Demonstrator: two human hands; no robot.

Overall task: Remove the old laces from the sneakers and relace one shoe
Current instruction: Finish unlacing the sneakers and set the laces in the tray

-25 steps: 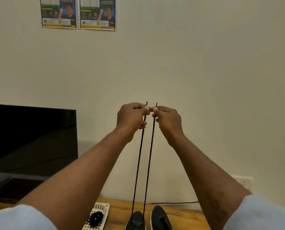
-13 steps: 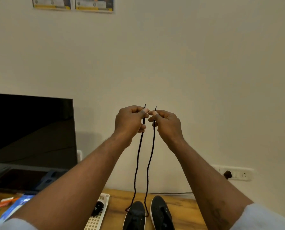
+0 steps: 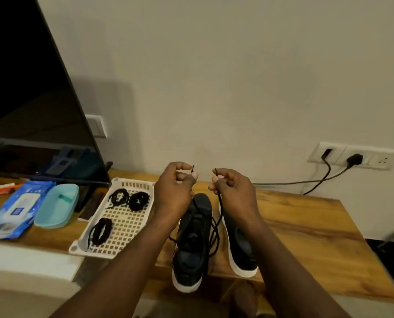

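On the bench (image 3: 306, 226) a white tray (image 3: 132, 228) sits left of centre with three coiled laces (image 3: 119, 198) in it. Left of that lie a teal dish (image 3: 56, 206) and a blue wipes pack (image 3: 15, 210). A dark screen (image 3: 31, 99) fills the upper left, and a socket strip (image 3: 374, 160) with a cable (image 3: 306, 182) is on the wall at right. Two black shoes stand side by side at centre, toes to the wall: the near shoe (image 3: 192, 244) and the far shoe (image 3: 239, 244) just right of it.

My left hand (image 3: 175, 191) and right hand (image 3: 235, 191) hang above the toes. Each grip is a narrow pinch on one tip of the lace (image 3: 216, 226), which drops in slack loops onto the near shoe.

Half a second ago the hands were high against the wall, knuckles nearly touching. Now they are low and apart, the view has tipped down and the posters are gone from the top.

The left forearm covers the tray's right edge and the near shoe's left side. The strand under the left hand is hidden. A dark blur at the right edge is cut off, and I cannot tell what it is.
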